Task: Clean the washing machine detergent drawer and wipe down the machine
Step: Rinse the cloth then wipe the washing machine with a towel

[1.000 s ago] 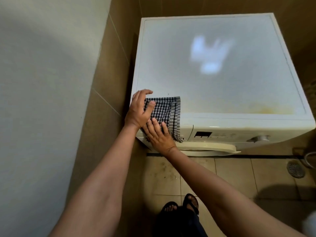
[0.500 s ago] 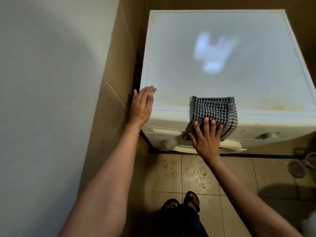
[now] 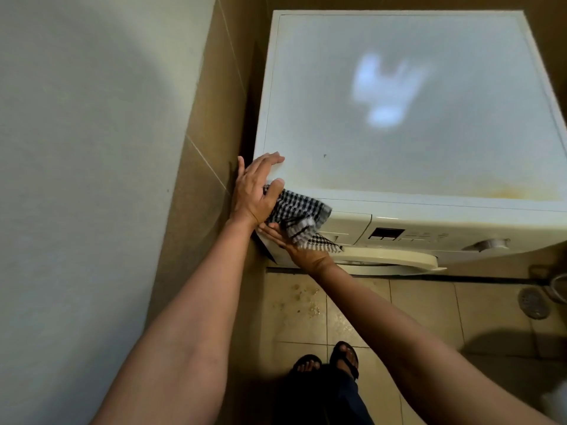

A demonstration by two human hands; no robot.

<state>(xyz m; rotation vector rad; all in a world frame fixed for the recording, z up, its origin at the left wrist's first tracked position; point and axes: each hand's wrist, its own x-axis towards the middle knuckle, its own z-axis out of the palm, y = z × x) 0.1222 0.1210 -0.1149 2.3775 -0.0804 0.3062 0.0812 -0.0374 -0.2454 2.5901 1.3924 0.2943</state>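
The left hand rests flat on the washing machine; the right hand, its grip hidden under the bunched cloth, may let it drop.

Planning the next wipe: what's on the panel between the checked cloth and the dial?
Head view: the drawer front, then the dark display.

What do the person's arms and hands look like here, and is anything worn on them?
No gloves. The left forearm and right forearm are uncovered to the frame edge, with no sleeve, watch or bracelet showing. No ring shows on the left hand; the fingers of the right hand are partly hidden, so I cannot tell there.
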